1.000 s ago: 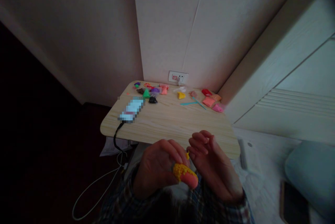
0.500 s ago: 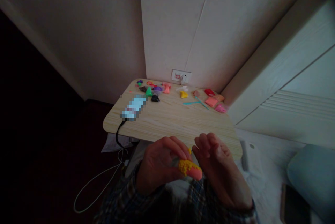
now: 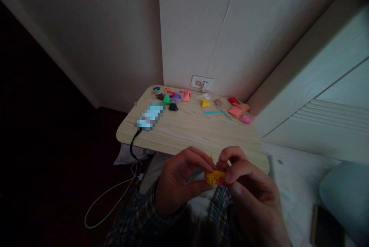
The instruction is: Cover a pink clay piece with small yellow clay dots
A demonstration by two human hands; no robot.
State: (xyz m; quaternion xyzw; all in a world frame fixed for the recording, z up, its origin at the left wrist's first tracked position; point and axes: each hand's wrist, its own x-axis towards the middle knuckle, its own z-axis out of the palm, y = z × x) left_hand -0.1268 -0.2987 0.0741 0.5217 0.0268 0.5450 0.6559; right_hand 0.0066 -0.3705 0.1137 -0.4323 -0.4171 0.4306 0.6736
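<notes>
A small lump of modelling clay, crumbly yellow over pink, is held in front of me just off the table's near edge. My left hand pinches it from the left between thumb and fingertips. From the right, my right hand has its fingers curled onto the lump's right end, the index finger and thumb against it. Most of the pink part is now hidden by these fingers. A bit of yellow clay sticks up behind the left fingertips.
On the wooden table lie a phone with a cable, a green clay packet, a black packet, yellow clay, blue sticks and a pink packet. A wall socket is behind.
My right hand has turned and closed its fingers onto the clay's right end, where it was raised apart before. The left hand keeps its pinch, shifted slightly right with the clay.
</notes>
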